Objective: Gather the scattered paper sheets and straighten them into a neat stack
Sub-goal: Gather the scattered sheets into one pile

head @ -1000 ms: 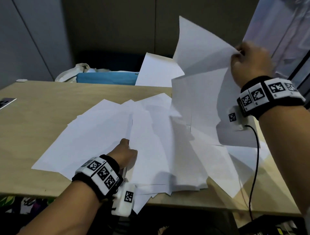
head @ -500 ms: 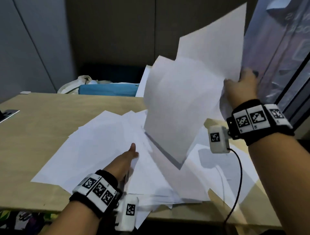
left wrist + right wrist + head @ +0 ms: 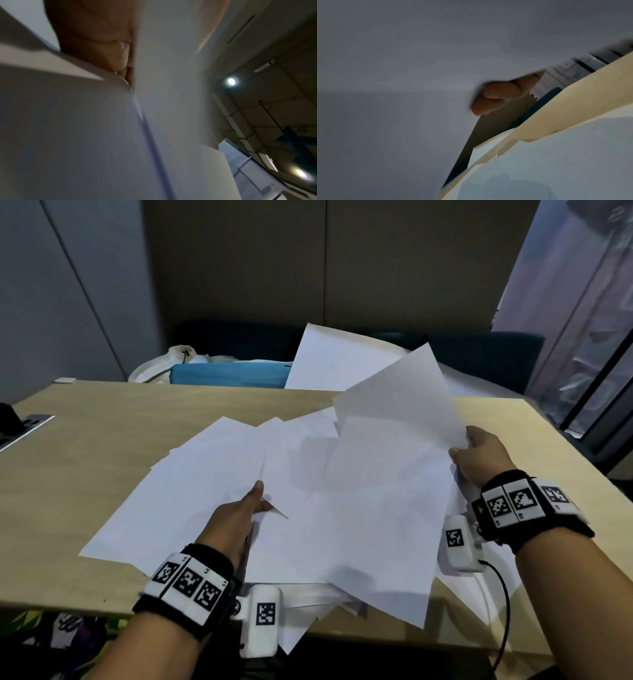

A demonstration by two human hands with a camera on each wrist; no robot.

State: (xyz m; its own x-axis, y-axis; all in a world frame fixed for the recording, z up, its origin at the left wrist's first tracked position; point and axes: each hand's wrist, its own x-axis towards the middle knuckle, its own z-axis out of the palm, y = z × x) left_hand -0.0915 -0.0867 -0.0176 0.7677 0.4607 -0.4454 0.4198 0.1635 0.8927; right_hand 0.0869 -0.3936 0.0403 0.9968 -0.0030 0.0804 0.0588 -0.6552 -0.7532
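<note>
Many white paper sheets (image 3: 191, 491) lie fanned over the wooden table (image 3: 85, 457), some hanging past its near edge. My right hand (image 3: 479, 460) grips the right edge of a bundle of sheets (image 3: 394, 474), thumb on top. The bundle's far corner is lifted and the rest lies over the pile. In the right wrist view its fingers (image 3: 498, 97) curl under the paper (image 3: 402, 67). My left hand (image 3: 239, 515) rests mid-pile, its straight thumb on one sheet and its fingers hidden under another. The left wrist view shows the palm (image 3: 96, 40) against paper (image 3: 68, 135).
One more sheet (image 3: 335, 361) leans up beyond the table's far edge, next to a blue box (image 3: 226, 374) and a white bag (image 3: 171, 361). A dark device (image 3: 24, 426) sits at the table's left edge. A black cable (image 3: 503, 611) hangs from my right wrist.
My right hand has come down from high at the right, bringing the lifted sheets onto the pile. My left hand kept its place and straightened its thumb.
</note>
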